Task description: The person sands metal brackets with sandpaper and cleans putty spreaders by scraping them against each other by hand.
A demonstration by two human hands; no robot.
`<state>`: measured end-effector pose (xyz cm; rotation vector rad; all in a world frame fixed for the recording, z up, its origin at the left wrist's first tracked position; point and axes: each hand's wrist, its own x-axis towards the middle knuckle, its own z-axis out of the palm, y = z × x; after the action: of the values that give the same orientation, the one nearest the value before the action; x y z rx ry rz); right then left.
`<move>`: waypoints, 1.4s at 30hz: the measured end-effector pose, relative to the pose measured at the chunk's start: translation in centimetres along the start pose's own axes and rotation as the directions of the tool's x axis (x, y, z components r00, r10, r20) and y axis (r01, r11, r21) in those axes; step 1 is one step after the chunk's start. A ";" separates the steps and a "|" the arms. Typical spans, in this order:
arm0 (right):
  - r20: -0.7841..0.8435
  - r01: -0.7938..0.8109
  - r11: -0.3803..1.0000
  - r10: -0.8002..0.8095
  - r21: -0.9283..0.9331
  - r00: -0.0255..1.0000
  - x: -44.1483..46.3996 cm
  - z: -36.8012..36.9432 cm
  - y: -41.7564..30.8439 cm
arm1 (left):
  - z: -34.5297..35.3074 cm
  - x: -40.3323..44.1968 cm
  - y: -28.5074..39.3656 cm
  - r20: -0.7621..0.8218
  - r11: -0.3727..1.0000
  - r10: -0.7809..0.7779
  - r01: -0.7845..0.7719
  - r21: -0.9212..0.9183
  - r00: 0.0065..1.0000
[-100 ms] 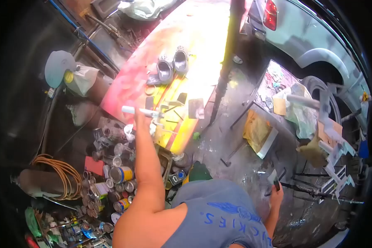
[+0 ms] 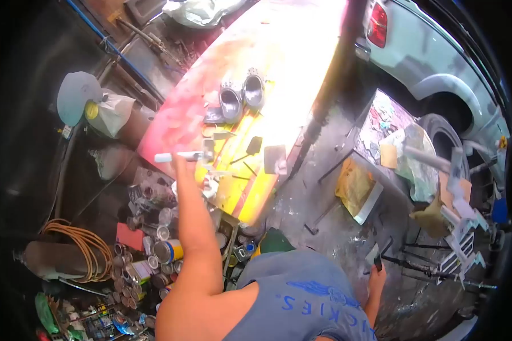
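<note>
Smooth white cylindrical handle gripped in left hand, left of centre, farther left than before, over glossy pink-yellow board, flat-bladed scraper held in right hand, lower right

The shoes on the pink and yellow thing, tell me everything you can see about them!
The shoes are a pair of dark grey clogs, perhaps rubber or plastic, with little holes on the toes. They sit upright, side by side, openings up, toes pointing away from the person, on the pink and yellow surface. Whitish patches show inside. A flat grey piece lies right by the left one; I can't tell if they touch. Neither hand touches the shoes.
</note>
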<state>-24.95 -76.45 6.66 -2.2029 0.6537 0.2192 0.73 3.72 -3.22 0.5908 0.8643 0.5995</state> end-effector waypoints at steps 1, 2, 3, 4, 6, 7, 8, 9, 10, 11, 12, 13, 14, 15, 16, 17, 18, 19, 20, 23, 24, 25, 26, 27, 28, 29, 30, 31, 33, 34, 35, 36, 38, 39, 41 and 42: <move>-0.012 0.014 1.000 -0.014 -0.018 1.000 1.5 2.2 0.8 | 1.3 2.9 2.5 0.012 0.999 0.039 -0.039 -0.026 0.999; -0.017 0.020 0.999 -0.020 -0.035 1.000 2.4 4.4 0.8 | 2.7 5.1 4.7 0.018 0.996 0.079 -0.078 -0.043 0.997; -0.019 0.037 0.998 -0.038 -0.043 0.999 3.5 5.8 -0.2 | 4.4 7.0 6.0 -0.127 0.977 0.107 -0.128 -0.169 0.986; -0.013 0.034 0.997 -0.035 -0.071 0.999 3.3 6.2 -1.0 | 4.9 8.2 6.6 -0.290 0.947 0.099 -0.180 -0.267 0.952; -0.005 -0.028 0.994 0.028 -0.103 1.000 3.3 6.6 -2.8 | 5.8 9.4 7.6 -0.488 0.903 0.103 -0.287 -0.319 0.866; -0.003 -0.089 0.990 0.089 -0.110 0.996 3.2 6.5 -4.0 | 6.0 9.1 7.5 -0.532 0.901 0.134 -0.326 -0.285 0.836; -0.003 -0.149 0.982 0.150 -0.111 0.989 3.2 6.9 -5.0 | 6.1 9.2 7.4 -0.570 0.898 0.167 -0.363 -0.248 0.804; -0.017 -0.115 0.984 0.114 -0.136 0.993 3.2 7.4 -5.7 | 5.2 10.5 7.2 -0.564 0.926 0.211 -0.348 -0.147 0.799; -0.029 -0.082 0.983 0.078 -0.162 0.997 3.2 7.8 -6.3 | 3.5 12.7 6.8 -0.553 0.943 0.253 -0.331 -0.043 0.794; -0.039 -0.047 0.981 0.041 -0.190 0.998 3.4 8.0 -6.9 | 2.1 14.9 6.4 -0.539 0.949 0.293 -0.310 0.061 0.790; -0.030 -0.044 0.976 0.039 -0.214 0.999 3.5 8.2 -7.5 | 1.7 16.9 6.3 -0.610 0.954 0.240 -0.301 0.004 0.755; -0.019 -0.043 0.970 0.040 -0.238 0.999 3.5 8.3 -8.0 | 1.4 18.6 6.1 -0.675 0.955 0.183 -0.293 -0.052 0.715; -0.007 -0.040 0.964 0.039 -0.261 0.999 3.6 8.5 -8.6 | 1.2 20.2 5.9 -0.734 0.950 0.124 -0.294 -0.107 0.667; 0.013 -0.050 0.959 0.056 -0.278 0.998 3.9 8.6 -8.9 | 0.9 20.7 5.7 -0.754 0.951 0.105 -0.287 -0.113 0.648; 0.031 -0.060 0.954 0.073 -0.295 0.997 4.2 8.6 -9.2 | 0.6 21.2 5.5 -0.756 0.957 0.111 -0.275 -0.094 0.645; 0.050 -0.070 0.947 0.090 -0.313 0.995 4.4 8.7 -9.4 | 0.3 21.5 5.3 -0.750 0.962 0.129 -0.264 -0.063 0.649; 0.045 -0.063 0.947 0.081 -0.315 0.996 4.5 9.0 -9.9 | 0.1 21.9 5.2 -0.742 0.967 0.144 -0.251 -0.034 0.654; 0.040 -0.055 0.947 0.071 -0.318 0.997 4.7 9.4 -10.2 | -0.1 22.3 5.2 -0.733 0.971 0.161 -0.240 -0.004 0.661; 0.036 -0.046 0.947 0.061 -0.319 0.998 4.8 9.7 -10.5 | -0.3 22.7 5.2 -0.724 0.974 0.167 -0.225 0.017 0.670; 0.030 -0.075 0.940 0.090 -0.333 0.995 5.3 10.3 -11.1 | -0.7 23.5 5.0 -0.699 0.978 0.189 -0.194 0.072 0.690; 0.034 -0.075 0.938 0.092 -0.339 0.995 5.4 10.4 -11.5 | -0.8 23.8 5.0 -0.692 0.978 0.197 -0.186 0.092 0.695; 0.040 -0.075 0.936 0.094 -0.344 0.995 5.5 10.6 -11.9 | -1.0 23.9 5.1 -0.687 0.978 0.202 -0.177 0.108 0.698; 0.048 -0.073 0.933 0.096 -0.351 0.994 5.8 10.7 -12.3 | -1.2 24.0 4.9 -0.680 0.978 0.206 -0.168 0.123 0.704; 0.051 -0.063 0.925 0.088 -0.375 0.995 5.9 10.8 -12.6 | -1.5 24.2 4.8 -0.676 0.977 0.211 -0.162 0.136 0.706; 0.054 -0.054 0.916 0.082 -0.398 0.995 6.1 10.9 -12.9 | -1.7 24.3 4.8 -0.670 0.976 0.217 -0.157 0.150 0.710; 0.058 -0.046 0.907 0.078 -0.419 0.995 6.2 10.9 -13.1 | -2.1 24.3 4.8 -0.662 0.975 0.223 -0.149 0.167 0.715; 0.066 -0.015 0.912 0.046 -0.409 0.997 6.6 10.9 -13.0 | -2.3 24.4 4.7 -0.657 0.971 0.236 -0.149 0.187 0.716; 0.068 0.012 0.918 0.017 -0.397 0.998 7.2 10.9 -12.6 | -2.6 24.4 4.8 -0.643 0.968 0.244 -0.142 0.207 0.726; 0.039 0.067 0.949 -0.058 -0.309 0.998 7.7 11.6 -12.6 | -3.1 24.5 4.7 -0.615 0.956 0.268 -0.125 0.266 0.742; -0.002 0.097 0.966 -0.101 -0.241 0.995 7.8 11.6 -13.1 | -3.2 24.6 4.6 -0.603 0.948 0.280 -0.115 0.298 0.747; -0.005 0.006 0.982 -0.007 -0.191 1.000 7.9 11.1 -13.9 | -3.3 24.5 4.4 -0.592 0.942 0.282 -0.102 0.319 0.755; -0.001 -0.080 0.988 0.080 -0.130 0.997 8.1 11.1 -14.8 | -3.2 24.3 4.3 -0.583 0.935 0.288 -0.092 0.342 0.760; -0.004 -0.123 0.984 0.125 0.132 0.992 8.2 11.5 -16.0 | -3.3 23.5 4.6 -0.574 0.911 0.319 -0.079 0.404 0.754; -0.007 -0.121 0.968 0.125 0.218 0.992 8.1 11.9 -17.0 | -3.0 22.9 4.6 -0.571 0.891 0.346 -0.071 0.448 0.744; -0.014 -0.102 0.917 0.116 0.385 0.993 7.8 12.7 -19.7 | -1.8 21.0 4.3 -0.525 0.799 0.464 -0.082 0.596 0.713; 0.010 -0.114 0.869 0.124 0.482 0.992 7.5 13.2 -21.2 | -0.7 19.3 3.4 -0.422 0.674 0.596 -0.140 0.726 0.683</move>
<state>-6.73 -57.94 9.33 -1.6875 0.7648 0.0818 9.25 19.55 -11.13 1.2870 1.6563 0.9380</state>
